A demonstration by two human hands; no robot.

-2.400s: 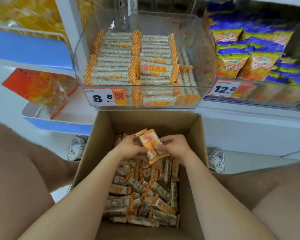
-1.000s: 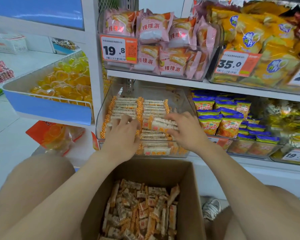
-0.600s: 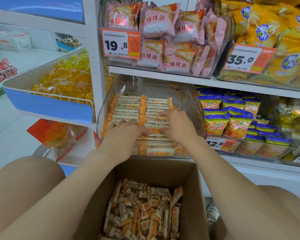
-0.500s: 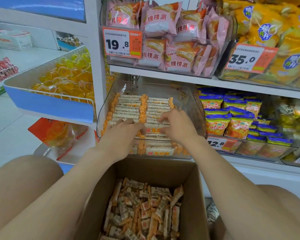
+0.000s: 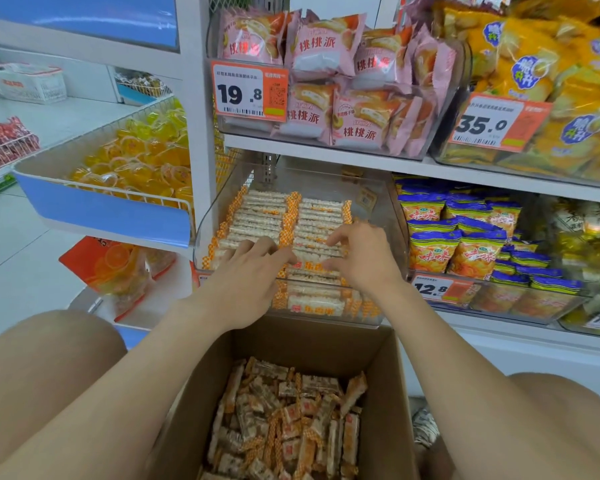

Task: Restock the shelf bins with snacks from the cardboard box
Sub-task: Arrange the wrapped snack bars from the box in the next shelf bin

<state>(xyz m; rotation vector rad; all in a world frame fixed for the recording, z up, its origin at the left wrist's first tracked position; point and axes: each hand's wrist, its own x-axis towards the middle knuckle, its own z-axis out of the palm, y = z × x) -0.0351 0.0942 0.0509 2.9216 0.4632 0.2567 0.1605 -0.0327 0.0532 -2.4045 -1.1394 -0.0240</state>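
A clear plastic shelf bin [image 5: 204, 233] holds two neat rows of white rice-cracker packets [image 5: 262, 211] with orange checked ends. Both my hands are inside the bin at its front. My left hand [image 5: 248, 271] lies flat on the left row with its fingers straight. My right hand [image 5: 362, 256] rests on the right row, fingers spread over a few packets, thumb at their near edge. Below, between my knees, stands the open cardboard box [image 5: 390, 393], with several loose packets of the same snack [image 5: 291, 424] in it.
A bin of pink peach-pie bags [image 5: 326, 81] sits on the shelf directly above. Blue and yellow chip bags [image 5: 465, 244] fill the bin to the right. A blue-fronted wire basket [image 5: 101, 206] with yellow jelly cups juts out at the left, an orange bag [image 5: 111, 265] beneath it.
My hands lifted a handful of packets out of the box and set them in the bin. In the last half second they have barely shifted on the rows.
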